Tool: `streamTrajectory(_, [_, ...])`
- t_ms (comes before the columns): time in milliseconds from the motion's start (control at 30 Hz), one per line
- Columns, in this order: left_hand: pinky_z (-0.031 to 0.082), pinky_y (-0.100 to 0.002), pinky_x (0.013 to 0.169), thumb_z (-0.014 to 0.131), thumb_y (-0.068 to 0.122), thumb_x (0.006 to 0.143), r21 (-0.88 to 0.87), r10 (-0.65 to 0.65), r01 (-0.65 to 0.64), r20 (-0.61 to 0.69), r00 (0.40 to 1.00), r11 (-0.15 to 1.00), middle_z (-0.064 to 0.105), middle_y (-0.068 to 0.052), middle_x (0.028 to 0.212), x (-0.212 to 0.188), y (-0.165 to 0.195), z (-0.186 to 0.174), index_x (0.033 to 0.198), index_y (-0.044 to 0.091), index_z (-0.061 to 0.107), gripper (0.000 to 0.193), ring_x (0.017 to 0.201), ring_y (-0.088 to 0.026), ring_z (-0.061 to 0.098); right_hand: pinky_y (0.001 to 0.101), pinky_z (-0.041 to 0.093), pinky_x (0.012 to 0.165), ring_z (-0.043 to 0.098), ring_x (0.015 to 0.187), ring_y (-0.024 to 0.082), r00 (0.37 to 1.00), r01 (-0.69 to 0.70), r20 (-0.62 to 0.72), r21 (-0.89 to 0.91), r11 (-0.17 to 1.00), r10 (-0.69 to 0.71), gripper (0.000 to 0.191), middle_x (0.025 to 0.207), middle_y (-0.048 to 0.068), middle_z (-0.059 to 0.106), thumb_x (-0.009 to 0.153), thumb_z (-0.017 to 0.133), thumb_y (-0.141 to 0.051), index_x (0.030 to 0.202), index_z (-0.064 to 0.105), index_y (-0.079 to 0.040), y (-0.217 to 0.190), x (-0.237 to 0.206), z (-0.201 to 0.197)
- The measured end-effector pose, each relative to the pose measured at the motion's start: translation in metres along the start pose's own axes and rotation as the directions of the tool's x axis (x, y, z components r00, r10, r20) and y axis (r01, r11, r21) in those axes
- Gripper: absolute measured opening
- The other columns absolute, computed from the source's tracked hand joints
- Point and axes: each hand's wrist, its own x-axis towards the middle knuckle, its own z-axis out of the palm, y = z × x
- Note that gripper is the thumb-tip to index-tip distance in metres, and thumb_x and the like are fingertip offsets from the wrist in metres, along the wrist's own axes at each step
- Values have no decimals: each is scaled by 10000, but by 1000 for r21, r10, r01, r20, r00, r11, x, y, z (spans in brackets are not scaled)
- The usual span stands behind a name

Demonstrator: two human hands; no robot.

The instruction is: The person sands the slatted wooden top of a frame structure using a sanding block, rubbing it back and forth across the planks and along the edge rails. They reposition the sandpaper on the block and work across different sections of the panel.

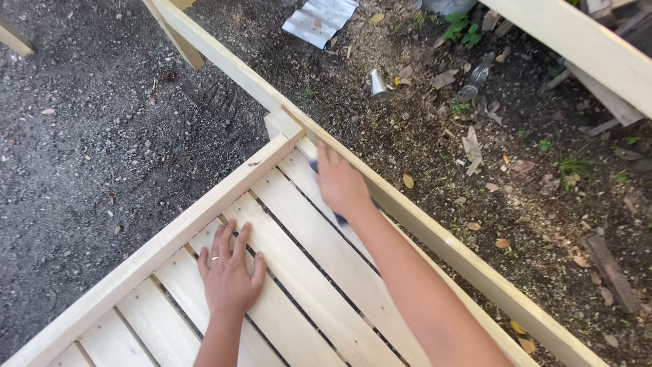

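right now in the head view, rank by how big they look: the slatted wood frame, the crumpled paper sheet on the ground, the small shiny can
1. slatted wood frame, largest by far, also nearest the camera
2. crumpled paper sheet, partly cut off at the top edge
3. small shiny can, smallest

The paper and the can lie farther away, so true sizes are unsure.

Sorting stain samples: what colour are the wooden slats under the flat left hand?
Pale, unfinished yellowish-cream wooden slats, with dark gaps between them, under the left hand; head view.

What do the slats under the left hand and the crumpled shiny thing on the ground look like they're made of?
Slats: pale bare wood, apparently unfinished, with visible grain and nail marks. The left hand lies flat on them. Crumpled thing: probably thin metal or foil, judging by its silvery shine; too small to be sure.
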Motion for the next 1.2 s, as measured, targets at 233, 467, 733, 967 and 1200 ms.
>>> streamTrajectory(233, [167, -552, 1211, 501, 418, 891, 4, 17, -17, -17, 1000, 1000, 383, -47, 1597, -1, 3, 2, 1502, 263, 456, 632, 1510, -221, 293, 434, 427, 1065, 506, 1321, 374, 956, -187, 198, -148, 971, 214, 897, 1509, 235, 429, 907, 567, -360, 1625, 144, -28, 104, -278, -80])
streamTrajectory(467, [165, -559, 1212, 491, 412, 900, 31, 9, -9, -11, 1000, 999, 381, -42, 1596, -3, 10, 1, 1513, 251, 448, 635, 1512, -221, 296, 466, 491, 1022, 619, 1193, 358, 954, -213, 184, -137, 967, 236, 857, 1296, 217, 621, 916, 596, -381, 1577, 210, 4, 89, -179, -43])
streamTrajectory(733, [165, -561, 1202, 506, 428, 875, -13, 28, -28, -44, 999, 1000, 375, -30, 1587, -2, 0, 5, 1490, 268, 464, 637, 1501, -221, 296, 511, 499, 969, 577, 1211, 371, 987, -111, 99, -126, 986, 124, 910, 1348, 218, 559, 960, 601, -470, 1589, 158, 17, -30, 35, -18])
streamTrajectory(967, [142, -556, 1209, 500, 437, 903, 3, 13, -13, 37, 999, 1000, 316, -16, 1616, 7, -2, 9, 1517, 277, 410, 641, 1522, -203, 245, 489, 505, 1013, 552, 1276, 375, 952, -198, 201, -166, 966, 230, 970, 1435, 219, 505, 925, 596, -523, 1620, 130, -34, 36, -123, -43])
streamTrajectory(1200, [102, -571, 1222, 524, 386, 923, -66, -75, 82, 110, 991, 994, 269, -32, 1651, -9, -12, -2, 1501, 268, 420, 599, 1547, -211, 192, 450, 551, 936, 695, 1100, 362, 834, -536, 140, -19, 844, 533, 894, 1222, 189, 692, 790, 725, -503, 1540, 369, -172, 125, -270, -65])
